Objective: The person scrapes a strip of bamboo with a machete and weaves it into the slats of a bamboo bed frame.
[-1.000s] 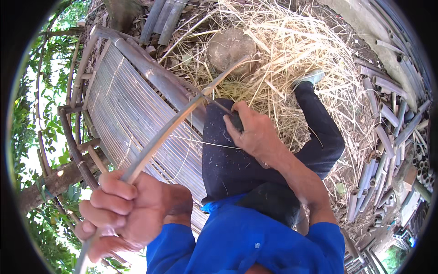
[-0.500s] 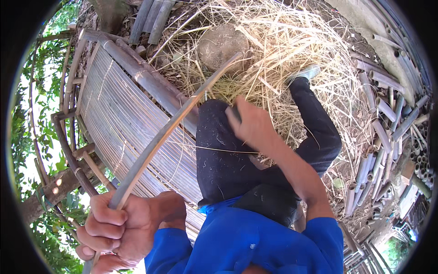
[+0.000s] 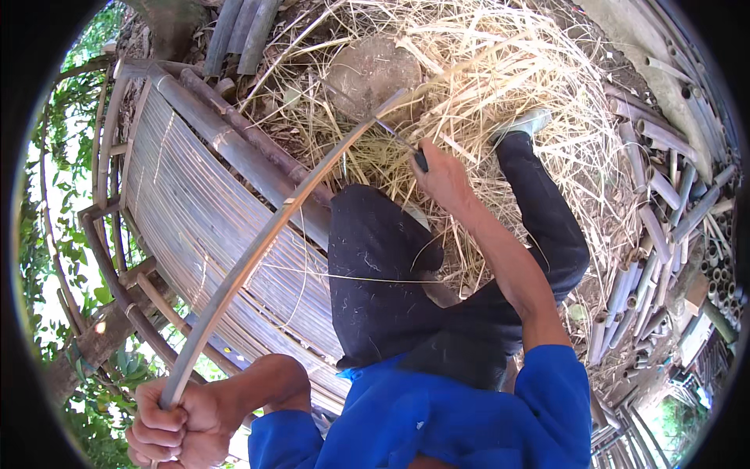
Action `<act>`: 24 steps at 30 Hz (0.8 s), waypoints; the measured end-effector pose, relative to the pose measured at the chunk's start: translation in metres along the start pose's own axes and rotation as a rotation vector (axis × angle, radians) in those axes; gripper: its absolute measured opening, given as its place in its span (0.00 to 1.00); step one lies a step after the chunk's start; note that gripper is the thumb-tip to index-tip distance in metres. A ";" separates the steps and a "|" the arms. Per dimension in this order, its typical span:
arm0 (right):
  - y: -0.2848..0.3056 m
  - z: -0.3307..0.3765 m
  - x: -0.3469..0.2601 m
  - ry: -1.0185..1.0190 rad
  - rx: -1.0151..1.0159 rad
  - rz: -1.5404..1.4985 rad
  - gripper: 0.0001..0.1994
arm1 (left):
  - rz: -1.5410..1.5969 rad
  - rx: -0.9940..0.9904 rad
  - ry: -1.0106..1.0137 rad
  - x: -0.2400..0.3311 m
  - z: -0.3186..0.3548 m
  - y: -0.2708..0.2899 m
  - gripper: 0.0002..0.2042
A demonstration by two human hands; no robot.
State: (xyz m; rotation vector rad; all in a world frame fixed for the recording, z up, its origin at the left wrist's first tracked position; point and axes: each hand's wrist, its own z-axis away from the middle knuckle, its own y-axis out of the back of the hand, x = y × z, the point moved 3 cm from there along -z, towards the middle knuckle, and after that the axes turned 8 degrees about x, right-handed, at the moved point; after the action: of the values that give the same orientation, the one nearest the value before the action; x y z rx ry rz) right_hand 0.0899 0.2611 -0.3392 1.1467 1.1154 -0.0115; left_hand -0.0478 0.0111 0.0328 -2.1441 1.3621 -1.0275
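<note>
A long, bowed bamboo strip (image 3: 258,252) slants from lower left up toward the straw. Its lower end is in my left hand (image 3: 183,426), the fingers wrapped tightly round it. My right hand (image 3: 445,180) is closed on the dark handle of a knife (image 3: 400,139), just beyond my knee. The thin blade points up and left and crosses the strip near its far end. Past the blade, the strip seems to run on in a paler length over the straw; where exactly the edge meets the bamboo is too small to tell.
At left stands a slatted bamboo bench (image 3: 211,187) with a thick pole frame. A round stump (image 3: 373,74) sits ahead among heaped straw-like shavings (image 3: 500,86). Cut bamboo pieces (image 3: 664,141) are piled along the right. My dark-trousered legs (image 3: 383,258) lie between my arms.
My left hand has moved slightly down and left with the strip. My right hand has shifted a little up and right, and the knife blade now shows across the strip.
</note>
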 end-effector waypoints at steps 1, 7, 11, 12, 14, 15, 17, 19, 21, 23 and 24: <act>-0.005 -0.005 0.009 -0.013 -0.016 -0.019 0.11 | -0.004 -0.001 0.000 0.001 0.000 0.001 0.25; 0.005 -0.006 0.113 -0.235 -0.049 0.218 0.15 | -0.032 0.017 0.010 0.001 0.000 0.006 0.26; 0.026 0.003 0.013 -0.160 -0.072 0.122 0.17 | -0.255 0.087 -0.190 0.004 -0.003 -0.004 0.22; 0.033 0.010 -0.011 -0.154 -0.083 0.059 0.17 | -0.411 0.104 -0.250 0.011 -0.003 -0.005 0.18; 0.056 0.029 -0.084 -0.022 -0.038 -0.078 0.14 | -0.490 0.022 -0.292 0.016 -0.001 -0.006 0.17; 0.070 0.040 -0.118 0.043 0.007 -0.160 0.13 | -0.496 0.011 -0.300 0.014 0.001 -0.008 0.17; 0.097 0.062 -0.174 0.230 0.101 -0.279 0.10 | -0.407 -0.052 -0.244 0.009 0.009 -0.015 0.17; 0.118 0.089 -0.213 0.455 0.097 -0.251 0.09 | -0.455 -0.047 -0.257 0.008 0.012 -0.022 0.16; 0.133 0.103 -0.237 0.565 0.130 -0.263 0.10 | -0.449 0.025 -0.303 0.004 0.019 -0.024 0.15; 0.127 0.099 -0.228 0.494 0.109 -0.250 0.09 | -0.527 0.069 -0.339 0.005 0.022 -0.029 0.15; 0.121 0.096 -0.221 0.427 0.081 -0.242 0.09 | -0.522 0.014 -0.325 0.007 0.022 -0.027 0.15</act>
State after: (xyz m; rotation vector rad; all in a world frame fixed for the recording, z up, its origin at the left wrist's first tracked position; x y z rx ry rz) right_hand 0.1091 0.1373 -0.1009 1.1072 1.6426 0.0002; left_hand -0.0130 0.0155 0.0389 -2.5826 0.6584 -0.7976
